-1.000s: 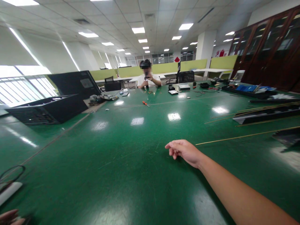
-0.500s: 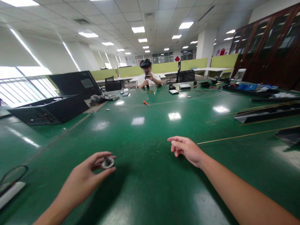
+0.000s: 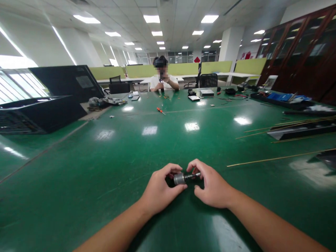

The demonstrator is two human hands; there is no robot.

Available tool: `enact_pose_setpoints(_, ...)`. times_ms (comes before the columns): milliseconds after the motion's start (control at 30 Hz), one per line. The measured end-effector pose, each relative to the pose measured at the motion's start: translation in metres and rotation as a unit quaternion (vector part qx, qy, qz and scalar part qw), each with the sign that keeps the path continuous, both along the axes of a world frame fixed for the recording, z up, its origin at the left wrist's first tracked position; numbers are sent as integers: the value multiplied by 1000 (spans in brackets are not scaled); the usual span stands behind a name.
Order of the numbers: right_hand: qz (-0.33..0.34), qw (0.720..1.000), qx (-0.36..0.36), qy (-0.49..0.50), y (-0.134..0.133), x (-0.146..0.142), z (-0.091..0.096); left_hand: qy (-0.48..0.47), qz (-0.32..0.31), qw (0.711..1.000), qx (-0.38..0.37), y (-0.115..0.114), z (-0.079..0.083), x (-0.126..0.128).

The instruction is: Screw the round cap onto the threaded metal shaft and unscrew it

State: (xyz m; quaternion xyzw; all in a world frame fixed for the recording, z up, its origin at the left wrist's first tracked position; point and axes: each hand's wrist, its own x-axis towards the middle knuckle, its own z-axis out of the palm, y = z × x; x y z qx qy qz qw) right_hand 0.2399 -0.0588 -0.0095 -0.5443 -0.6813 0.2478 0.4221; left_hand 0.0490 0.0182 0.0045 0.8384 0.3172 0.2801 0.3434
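Observation:
A grey metal cylinder with a thin shaft that looks ringed by a coil spring (image 3: 180, 179) lies sideways between my two hands, the shaft pointing right. My left hand (image 3: 162, 187) has its thumb and fingers round the thick cylinder end. Around the tip of the shaft, my right hand (image 3: 211, 185) curves with its thumb and fingers apart, and I see no grip on the shaft. Some left fingertips are hidden behind the cylinder. Beneath both hands is the glossy green table (image 3: 118, 157).
Ahead lies an orange screwdriver (image 3: 160, 110). At left stands an open black case (image 3: 42, 113). Thin brass-coloured rods (image 3: 265, 161) and a dark tray with blue items (image 3: 283, 97) are on the right. Across the table sits a person in a headset (image 3: 164, 80), holding something dark.
My left hand has moved right with the metal part, which has turned so its shaft shows. My right hand has come slightly nearer, curling round the shaft end. The view has shifted a little.

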Motion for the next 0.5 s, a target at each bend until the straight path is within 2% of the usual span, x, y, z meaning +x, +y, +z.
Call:
enact_pose_setpoints(100,-15,1000,-9,3,3,-3,-2,-11,12,1000,10,2,0,-1)
enact_pose_setpoints(333,-26,999,-1,27,3,-5,0,-30,-17,999,9,2,-2,-1)
enact_pose_setpoints(500,-43,998,-30,34,2,-5,0,-37,-24,999,18,2,-4,-1)
